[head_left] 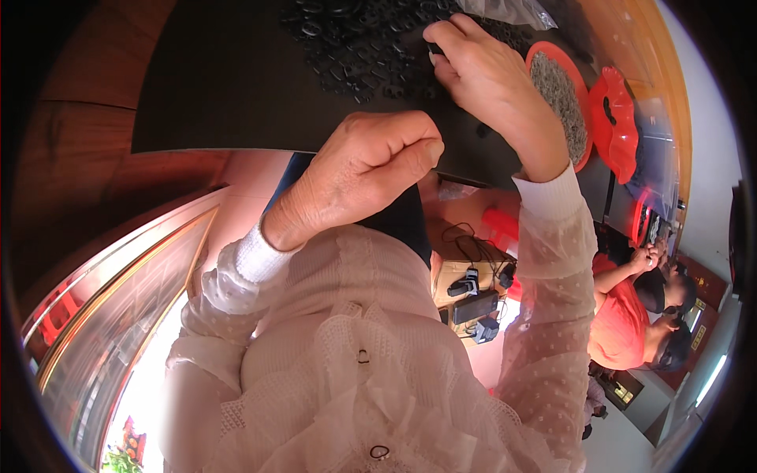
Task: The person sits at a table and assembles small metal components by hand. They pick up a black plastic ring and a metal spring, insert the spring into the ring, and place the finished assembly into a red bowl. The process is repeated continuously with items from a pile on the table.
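My left hand (359, 169) is closed in a loose fist above the near edge of the dark table, thumb against the curled forefinger; whatever is inside it is hidden. Farther off and to the right, my right hand (489, 79) has its thumb and fingers drawn together at the right side of a pile of small black parts (339, 47). Something dark shows between those fingertips, but I cannot tell whether it is a part or the background. Many pieces in the pile look like rings and small clips.
Right of my right hand stands an orange-red bowl (583, 75) full of small grey pieces, with a wavy-rimmed red dish (619, 118) beside it. A clear plastic bag (512, 9) lies at the back. Below the table, a box (445, 276) carries chargers and cables. Another person (619, 323) works at the far right.
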{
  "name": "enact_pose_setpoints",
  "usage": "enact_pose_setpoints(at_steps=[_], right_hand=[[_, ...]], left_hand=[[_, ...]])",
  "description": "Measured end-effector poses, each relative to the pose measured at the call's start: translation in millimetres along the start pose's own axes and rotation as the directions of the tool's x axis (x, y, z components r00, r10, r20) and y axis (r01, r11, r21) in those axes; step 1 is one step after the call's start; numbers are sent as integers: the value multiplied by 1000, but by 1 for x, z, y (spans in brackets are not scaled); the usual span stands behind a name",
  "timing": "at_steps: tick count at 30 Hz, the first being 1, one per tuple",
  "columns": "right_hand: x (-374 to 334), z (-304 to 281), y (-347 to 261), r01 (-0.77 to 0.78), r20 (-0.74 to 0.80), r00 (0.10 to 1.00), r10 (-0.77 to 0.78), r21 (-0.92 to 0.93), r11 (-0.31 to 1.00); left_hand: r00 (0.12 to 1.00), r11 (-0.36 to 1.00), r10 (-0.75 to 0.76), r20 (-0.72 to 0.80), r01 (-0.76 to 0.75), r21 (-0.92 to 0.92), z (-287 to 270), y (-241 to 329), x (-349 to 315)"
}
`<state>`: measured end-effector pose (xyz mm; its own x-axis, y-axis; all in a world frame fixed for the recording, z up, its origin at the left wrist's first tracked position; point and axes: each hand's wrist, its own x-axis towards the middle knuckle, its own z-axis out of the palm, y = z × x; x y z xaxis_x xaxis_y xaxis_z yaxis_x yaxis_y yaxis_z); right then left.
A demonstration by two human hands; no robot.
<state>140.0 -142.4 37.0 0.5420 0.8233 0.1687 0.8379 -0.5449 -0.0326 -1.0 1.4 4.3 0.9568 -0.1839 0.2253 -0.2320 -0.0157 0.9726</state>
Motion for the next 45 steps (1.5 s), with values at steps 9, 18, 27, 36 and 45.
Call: enact_pose_setpoints(at_steps=[9, 18, 27, 36, 45], right_hand=[[5, -24, -16, -78, 68, 995, 72, 89, 993], [-30, -13, 23, -138, 55, 989, 135, 62, 988], [-27, -5, 13, -50, -5, 999, 50, 24, 998], [-12, -6, -3, 35, 143, 990, 5, -277, 960], [-39, -23, -19, -254, 162, 967, 198, 683, 684]], left_hand=[[1000, 1000, -6, -21, 6, -28, 1, -1, -1], [1000, 999, -15, -25, 16, 35, 3, -2, -1], [1000, 999, -7, -14, 7, 52, 3, -1, 0], [998, 999, -52, -18, 52, -11, 3, 0, 0], [992, 975, -98, -82, 79, -209, 3, -2, 1]])
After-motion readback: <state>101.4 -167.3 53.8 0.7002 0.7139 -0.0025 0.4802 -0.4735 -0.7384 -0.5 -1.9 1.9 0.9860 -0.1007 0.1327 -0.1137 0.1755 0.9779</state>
